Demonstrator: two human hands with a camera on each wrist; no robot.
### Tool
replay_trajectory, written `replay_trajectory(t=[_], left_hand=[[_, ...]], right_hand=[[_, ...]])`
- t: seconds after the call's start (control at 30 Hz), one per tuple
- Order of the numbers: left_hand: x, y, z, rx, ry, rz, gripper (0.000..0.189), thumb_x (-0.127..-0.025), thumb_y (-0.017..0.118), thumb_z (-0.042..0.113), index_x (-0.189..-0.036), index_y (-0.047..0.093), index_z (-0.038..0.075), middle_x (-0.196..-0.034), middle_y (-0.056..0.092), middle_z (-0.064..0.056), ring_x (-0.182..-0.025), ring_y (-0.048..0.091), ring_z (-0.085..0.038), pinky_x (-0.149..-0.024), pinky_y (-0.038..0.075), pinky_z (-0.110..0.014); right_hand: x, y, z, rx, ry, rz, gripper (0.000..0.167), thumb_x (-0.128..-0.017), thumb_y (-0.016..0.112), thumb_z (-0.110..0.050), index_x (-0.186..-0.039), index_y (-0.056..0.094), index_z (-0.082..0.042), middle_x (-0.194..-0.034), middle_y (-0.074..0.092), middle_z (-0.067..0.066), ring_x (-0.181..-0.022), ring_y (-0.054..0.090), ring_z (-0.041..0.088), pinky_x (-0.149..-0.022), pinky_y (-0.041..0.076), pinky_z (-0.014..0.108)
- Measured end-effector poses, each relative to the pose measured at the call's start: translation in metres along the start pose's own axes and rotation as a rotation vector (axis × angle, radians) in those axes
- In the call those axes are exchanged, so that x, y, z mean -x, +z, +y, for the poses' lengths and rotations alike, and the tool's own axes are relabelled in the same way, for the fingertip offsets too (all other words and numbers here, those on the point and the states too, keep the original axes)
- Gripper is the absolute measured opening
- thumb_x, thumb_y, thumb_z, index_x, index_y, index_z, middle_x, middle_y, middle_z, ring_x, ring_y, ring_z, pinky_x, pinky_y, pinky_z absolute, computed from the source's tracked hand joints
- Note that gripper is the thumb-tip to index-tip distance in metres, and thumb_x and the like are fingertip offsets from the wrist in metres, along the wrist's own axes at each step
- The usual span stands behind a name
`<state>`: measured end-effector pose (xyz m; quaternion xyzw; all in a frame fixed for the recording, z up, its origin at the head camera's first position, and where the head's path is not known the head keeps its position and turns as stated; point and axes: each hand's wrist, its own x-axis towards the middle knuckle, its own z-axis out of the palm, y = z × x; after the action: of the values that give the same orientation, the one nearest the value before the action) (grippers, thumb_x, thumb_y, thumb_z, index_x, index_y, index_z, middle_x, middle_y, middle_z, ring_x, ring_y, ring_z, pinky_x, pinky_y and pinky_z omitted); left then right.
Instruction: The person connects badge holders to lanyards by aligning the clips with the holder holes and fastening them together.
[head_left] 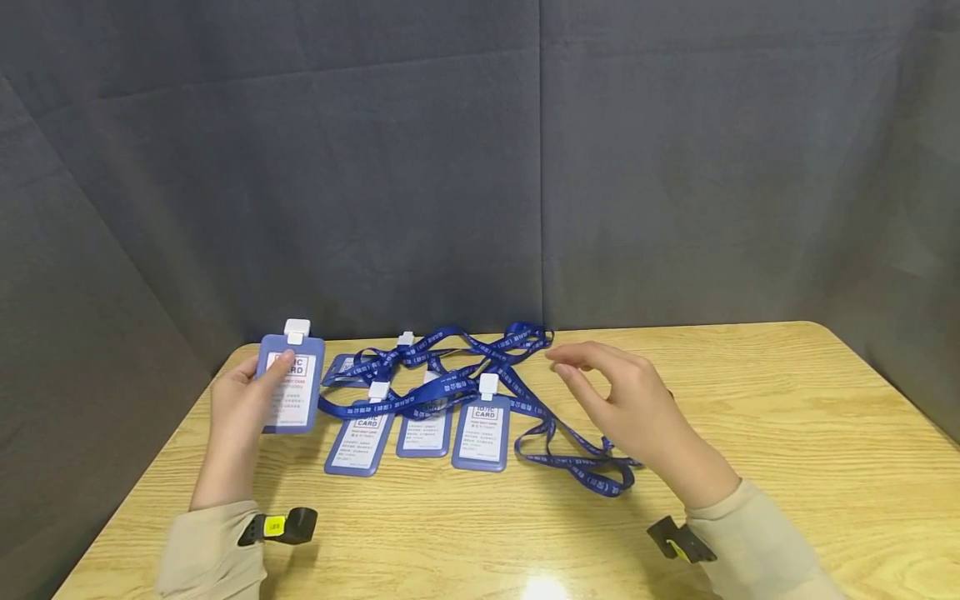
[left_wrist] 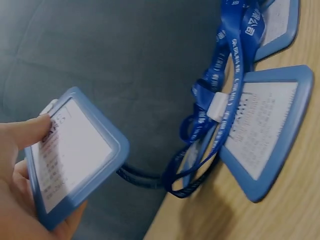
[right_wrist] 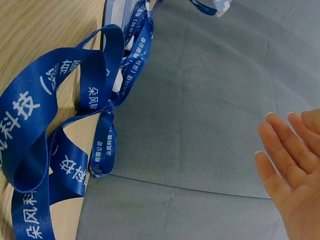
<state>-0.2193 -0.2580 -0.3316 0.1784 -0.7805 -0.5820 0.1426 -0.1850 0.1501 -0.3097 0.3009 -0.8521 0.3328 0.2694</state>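
Observation:
My left hand [head_left: 238, 402] holds a blue ID card holder [head_left: 297, 392] upright off the table, with the thumb across its printed front and the fingers behind. A white clip [head_left: 297, 327] tops this holder. In the left wrist view, a thin blue strap [left_wrist: 142, 177] runs from behind the held card holder [left_wrist: 80, 150] toward the others. My right hand [head_left: 633, 396] hovers right of the tangled blue lanyards [head_left: 611, 486]; its fingers are relaxed and hold nothing. Several more card holders lie among the straps, including one with its front showing [head_left: 481, 433].
The wooden table [head_left: 750, 400] reaches to a dark grey cloth [head_left: 675, 167] at the back. Blue straps with white lettering [right_wrist: 30, 115] loop over one another and partly cover some card holders. One card holder [head_left: 345, 369] lies behind the rest.

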Motion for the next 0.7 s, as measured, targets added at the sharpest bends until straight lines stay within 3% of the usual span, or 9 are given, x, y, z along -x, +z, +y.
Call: replay_trajectory(t=[0.17, 0.3, 0.53, 0.7], left_hand=[[-0.005, 0.003, -0.012, -0.07, -0.084, -0.06, 0.067, -0.096, 0.062, 0.043, -0.141, 0.048, -0.005, -0.102, 0.059, -0.003, -0.073, 0.054, -0.005, -0.061, 0.046, -0.021], [-0.008, 0.002, -0.022, -0.12, -0.114, -0.103, 0.069, -0.097, 0.06, 0.041, -0.142, 0.044, -0.009, -0.111, 0.056, -0.011, -0.08, 0.052, -0.011, -0.064, 0.045, -0.023], [-0.011, -0.002, -0.037, -0.167, -0.201, -0.189, 0.075, -0.101, 0.054, 0.039, -0.149, 0.028, -0.012, -0.141, 0.04, -0.028, -0.112, 0.043, -0.032, -0.082, 0.038, -0.033], [-0.012, -0.002, -0.044, -0.217, -0.212, -0.213, 0.07, -0.102, 0.053, 0.035, -0.147, 0.03, -0.014, -0.138, 0.043, -0.031, -0.107, 0.047, -0.033, -0.073, 0.039, -0.027]], right_hand=[[0.001, -0.001, -0.001, 0.004, 0.023, -0.034, 0.018, -0.098, 0.062, -0.01, -0.114, 0.071, -0.009, -0.11, 0.072, 0.001, -0.102, 0.068, 0.019, -0.089, 0.054, 0.041], [0.001, 0.0, 0.0, 0.008, 0.021, -0.042, 0.018, -0.098, 0.063, -0.01, -0.114, 0.071, -0.009, -0.111, 0.072, 0.002, -0.103, 0.068, 0.02, -0.089, 0.053, 0.042], [0.002, 0.003, 0.0, 0.008, 0.015, -0.061, 0.018, -0.098, 0.062, -0.009, -0.114, 0.071, -0.008, -0.113, 0.071, 0.003, -0.107, 0.067, 0.022, -0.09, 0.053, 0.043], [0.002, 0.003, -0.001, 0.018, 0.036, -0.087, 0.018, -0.099, 0.062, -0.013, -0.114, 0.071, -0.008, -0.114, 0.071, 0.004, -0.109, 0.066, 0.023, -0.092, 0.052, 0.043]])
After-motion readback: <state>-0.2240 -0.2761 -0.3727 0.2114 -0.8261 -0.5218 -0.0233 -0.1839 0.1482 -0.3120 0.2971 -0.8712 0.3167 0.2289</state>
